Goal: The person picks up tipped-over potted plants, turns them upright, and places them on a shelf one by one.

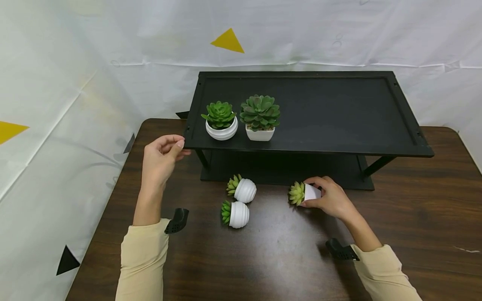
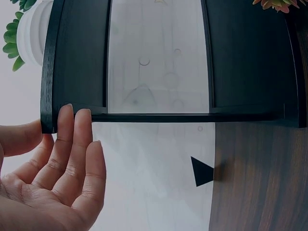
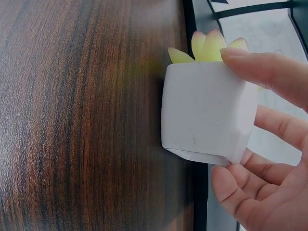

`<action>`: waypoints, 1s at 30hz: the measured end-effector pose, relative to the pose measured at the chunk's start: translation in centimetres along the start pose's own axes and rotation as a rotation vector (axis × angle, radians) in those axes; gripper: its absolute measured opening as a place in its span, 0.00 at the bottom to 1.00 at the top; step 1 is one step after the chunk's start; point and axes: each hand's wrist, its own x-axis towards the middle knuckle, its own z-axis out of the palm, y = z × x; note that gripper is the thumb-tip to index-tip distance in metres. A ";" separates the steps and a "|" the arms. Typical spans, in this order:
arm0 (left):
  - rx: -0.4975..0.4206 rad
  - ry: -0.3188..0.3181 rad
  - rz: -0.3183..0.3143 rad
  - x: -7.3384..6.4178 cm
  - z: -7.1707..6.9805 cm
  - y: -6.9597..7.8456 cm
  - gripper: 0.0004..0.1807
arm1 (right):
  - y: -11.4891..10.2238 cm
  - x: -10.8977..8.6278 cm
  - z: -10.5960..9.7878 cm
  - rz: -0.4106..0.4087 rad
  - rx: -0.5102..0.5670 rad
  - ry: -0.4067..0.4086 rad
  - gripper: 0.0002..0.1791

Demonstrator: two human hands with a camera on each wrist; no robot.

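Note:
My left hand (image 1: 160,161) pinches the front left corner of a black two-tier shelf (image 1: 331,113). In the left wrist view the thumb lies on one face of its top board and the fingertips on the other. My right hand (image 1: 331,198) grips a small light-green potted succulent (image 1: 311,192) by its square white pot, tipped sideways just in front of the lower board. The right wrist view shows the pot's plain side (image 3: 207,106) between thumb and fingers. Left of it, two small succulents in round ribbed white pots (image 1: 245,190) (image 1: 239,215) lie on their sides.
On the top board's left part stand a green succulent in a round white pot (image 1: 222,130) and a darker one in a square white pot (image 1: 260,133). Everything rests on a dark wooden table (image 1: 263,263). A white sheet (image 1: 301,37) hangs behind.

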 end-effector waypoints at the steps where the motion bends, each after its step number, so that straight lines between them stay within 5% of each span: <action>1: 0.001 0.001 -0.003 0.0 0.0 0.0 0.11 | 0.0 0.0 0.0 0.000 0.001 -0.003 0.31; 30: 0.019 0.002 -0.007 0.0 0.0 0.0 0.10 | 1.0 -1.3 -2.4 0.023 0.139 -0.116 0.31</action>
